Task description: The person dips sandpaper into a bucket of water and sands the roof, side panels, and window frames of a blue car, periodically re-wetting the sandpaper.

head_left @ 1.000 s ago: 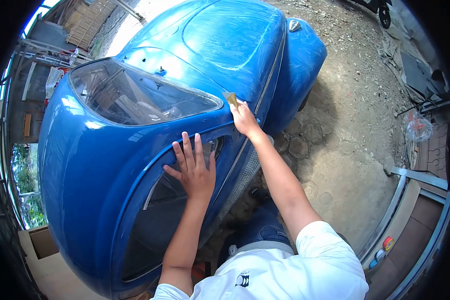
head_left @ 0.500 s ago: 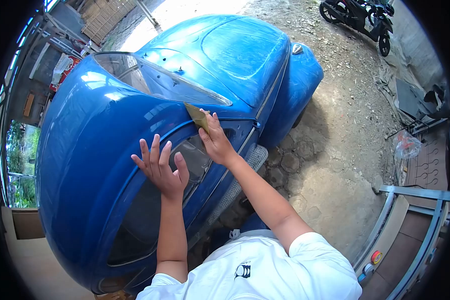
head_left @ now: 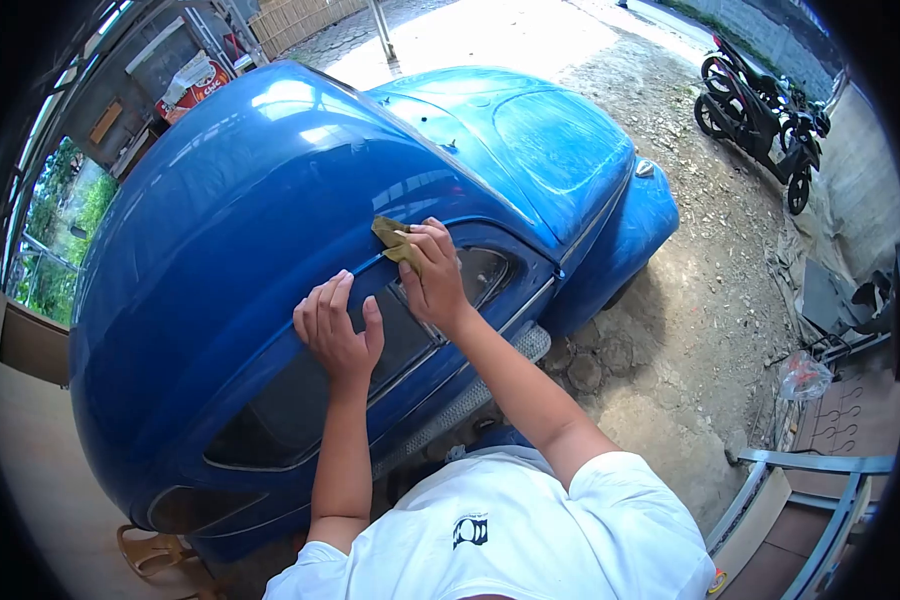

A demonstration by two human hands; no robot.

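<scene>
Blue car (head_left: pixel 220 200) spreads from seven o'clock round to two; black motorbikes (head_left: pixel 760 125) stand at two o'clock, beyond its front. Left hand (head_left: pixel 341 335), at nine o'clock, is open, fingers loosely bent by the roof edge (head_left: pixel 365 269); right hand (head_left: pixel 434 275), near centre, grips a creased olive sheet (head_left: pixel 391 238) at that edge, towards eleven o'clock

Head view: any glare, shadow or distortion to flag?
Head view: fisheye bend, black corners; white glare patches on the blue roof; ground beyond the hood blown out; dark shadow beside the front fender; rear side window too dark to read inside; left hand and right hand fairly sharp.
</scene>
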